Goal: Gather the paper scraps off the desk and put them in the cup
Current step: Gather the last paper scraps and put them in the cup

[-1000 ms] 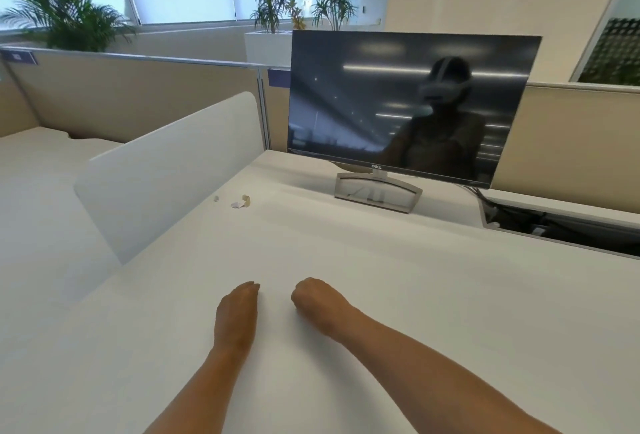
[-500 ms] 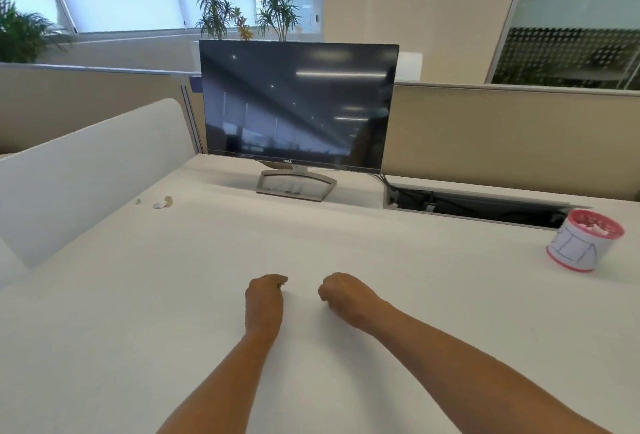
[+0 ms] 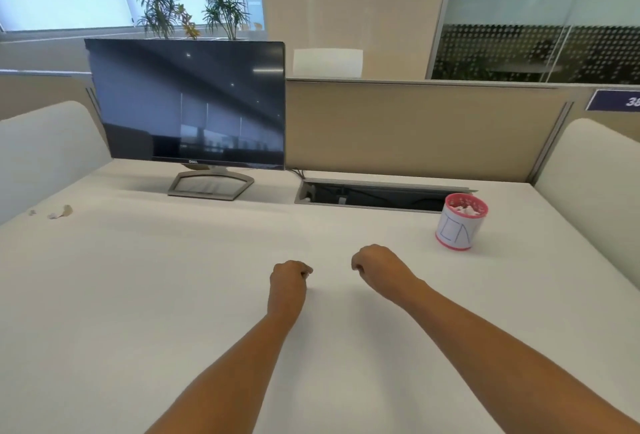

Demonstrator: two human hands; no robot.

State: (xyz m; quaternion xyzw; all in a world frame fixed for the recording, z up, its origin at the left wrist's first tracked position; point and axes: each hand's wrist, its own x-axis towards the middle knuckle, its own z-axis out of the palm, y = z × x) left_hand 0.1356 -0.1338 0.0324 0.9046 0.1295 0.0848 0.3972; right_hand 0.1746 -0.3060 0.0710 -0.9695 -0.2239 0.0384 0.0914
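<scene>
View had swung right since the earlier frame, bringing the cup (image 3: pixel 461 221) fully in; left hand (image 3: pixel 288 280) and right hand (image 3: pixel 379 269) curled closed mid-desk, contents indeterminable; cup held scraps; paper scraps (image 3: pixel 61 212) remained far left; white desk (image 3: pixel 173 295), monitor (image 3: pixel 187 104), partitioned office.

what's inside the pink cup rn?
Crumpled white paper scraps show at the rim of the pink cup with the white label. Anything lower is hidden by its wall.

I'm looking at an open-plan office: partitioned white desk (image 3: pixel 173 295), Dell monitor (image 3: pixel 188 104) beyond my hands, glass-walled room behind.
</scene>
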